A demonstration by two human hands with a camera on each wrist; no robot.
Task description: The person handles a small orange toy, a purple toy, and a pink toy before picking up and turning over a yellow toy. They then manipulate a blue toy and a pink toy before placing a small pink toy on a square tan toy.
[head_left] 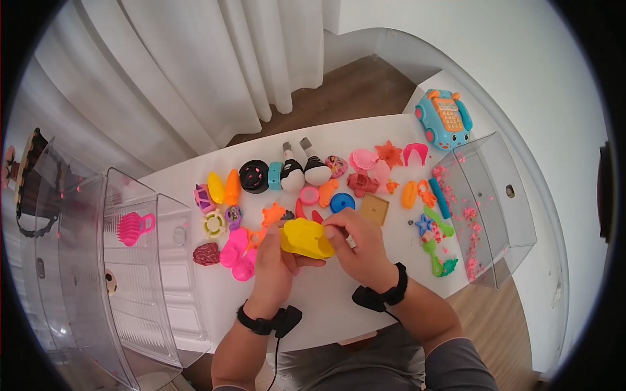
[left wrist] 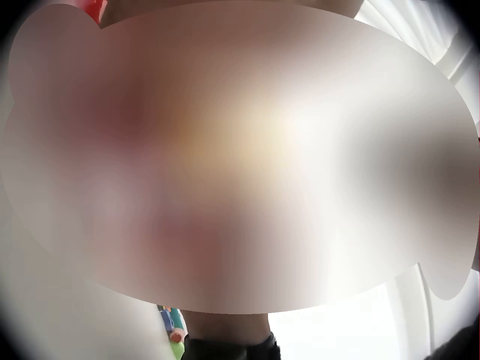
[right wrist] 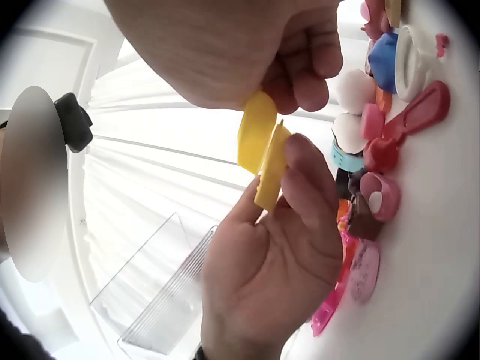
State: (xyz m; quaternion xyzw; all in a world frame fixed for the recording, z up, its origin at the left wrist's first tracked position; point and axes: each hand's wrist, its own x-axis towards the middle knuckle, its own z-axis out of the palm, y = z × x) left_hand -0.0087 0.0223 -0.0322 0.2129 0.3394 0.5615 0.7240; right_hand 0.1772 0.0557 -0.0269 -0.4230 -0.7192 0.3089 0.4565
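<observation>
Above the near part of the table, the left hand (head_left: 274, 270) (right wrist: 270, 277) grips a yellow plastic piece (head_left: 303, 238) (right wrist: 273, 166) between thumb and fingers. The right hand (head_left: 365, 251) (right wrist: 247, 52) has its fingers curled at the right end of the yellow plastic. In the right wrist view, the right hand's fingertips pinch a second yellow part (right wrist: 257, 132), which meets the first at an angle; whether the two are joined, I cannot tell. The left wrist view is mostly blurred, and neither the held piece nor the fingers can be made out there.
Many small toys lie across the white table (head_left: 313, 300) beyond the hands, among them a blue round piece (head_left: 342, 202) and a black round one (head_left: 253, 176). Clear bins stand left (head_left: 140, 280) and right (head_left: 499, 215). A toy phone (head_left: 447, 120) sits at the back right.
</observation>
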